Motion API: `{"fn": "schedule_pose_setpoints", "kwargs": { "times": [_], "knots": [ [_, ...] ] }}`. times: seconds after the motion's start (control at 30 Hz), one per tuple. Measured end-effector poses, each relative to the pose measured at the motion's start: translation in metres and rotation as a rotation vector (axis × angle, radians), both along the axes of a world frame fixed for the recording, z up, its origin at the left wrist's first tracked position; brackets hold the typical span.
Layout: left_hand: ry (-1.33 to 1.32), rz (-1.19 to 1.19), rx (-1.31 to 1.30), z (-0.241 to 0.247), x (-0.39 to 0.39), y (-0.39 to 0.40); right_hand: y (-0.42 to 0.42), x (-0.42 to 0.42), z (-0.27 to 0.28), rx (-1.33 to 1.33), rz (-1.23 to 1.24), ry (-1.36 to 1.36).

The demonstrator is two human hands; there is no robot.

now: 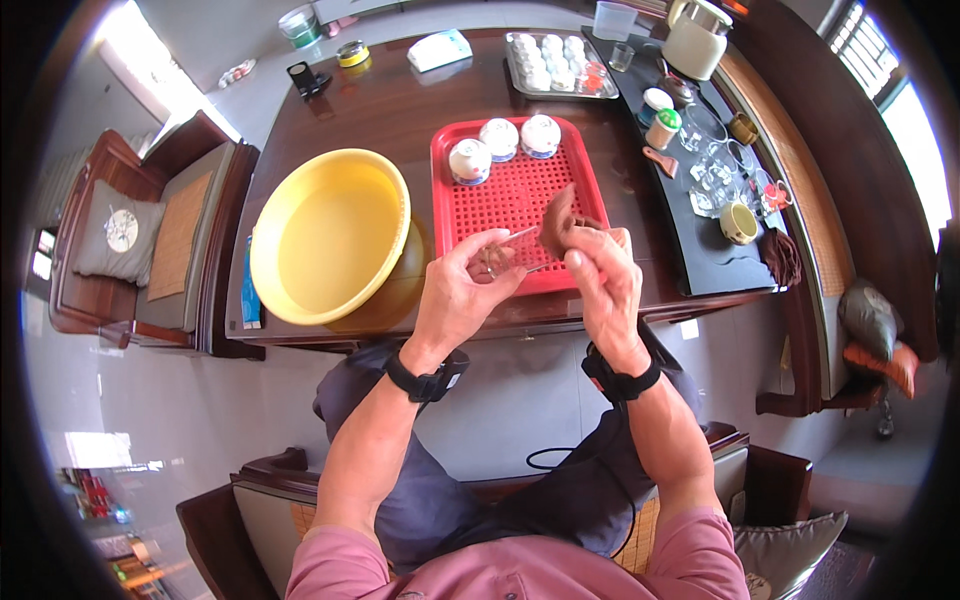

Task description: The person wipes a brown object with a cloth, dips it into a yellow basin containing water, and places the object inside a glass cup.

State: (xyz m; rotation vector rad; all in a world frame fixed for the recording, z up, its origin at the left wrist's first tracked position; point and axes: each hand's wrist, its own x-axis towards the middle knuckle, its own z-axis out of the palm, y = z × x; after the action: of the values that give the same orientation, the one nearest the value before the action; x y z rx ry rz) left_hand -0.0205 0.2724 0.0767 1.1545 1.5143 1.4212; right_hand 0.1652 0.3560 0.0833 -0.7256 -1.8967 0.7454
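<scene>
My left hand (469, 281) holds a clear glass vessel (521, 251) on its side, the mouth facing right; its exact shape is hard to make out. In my right hand (606, 266) a brown cloth (559, 221) is pinched, right beside the glass rim. Both hands are over the near part of a red perforated plastic tray (442, 202). Three white cups with blue bands (470, 161) stand upside down in the tray's far part. To the left is a yellow plastic basin (330, 232) holding water.
A metal tray of small white cups (551, 94) stands at the back. On the right, a black tea tray (705, 262) carries glassware, a small yellowish cup (739, 223) and a cream electric kettle (696, 41). A tissue pack (440, 51) lies at the far edge. A wooden armchair (120, 247) stands left.
</scene>
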Motion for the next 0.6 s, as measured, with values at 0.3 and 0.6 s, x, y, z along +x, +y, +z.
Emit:
{"fn": "schedule_pose_setpoints", "kwargs": {
  "times": [0.3, 0.6],
  "knots": [
    [0.319, -0.020, 0.206, 0.004, 0.012, -0.003, -0.004, -0.021, -0.005, 0.062, 0.026, 0.042],
    [-0.393, -0.063, 0.038, -0.008, -0.004, 0.004, 0.026, -0.002, -0.006, -0.916, 0.370, 0.912]
  ]
}}
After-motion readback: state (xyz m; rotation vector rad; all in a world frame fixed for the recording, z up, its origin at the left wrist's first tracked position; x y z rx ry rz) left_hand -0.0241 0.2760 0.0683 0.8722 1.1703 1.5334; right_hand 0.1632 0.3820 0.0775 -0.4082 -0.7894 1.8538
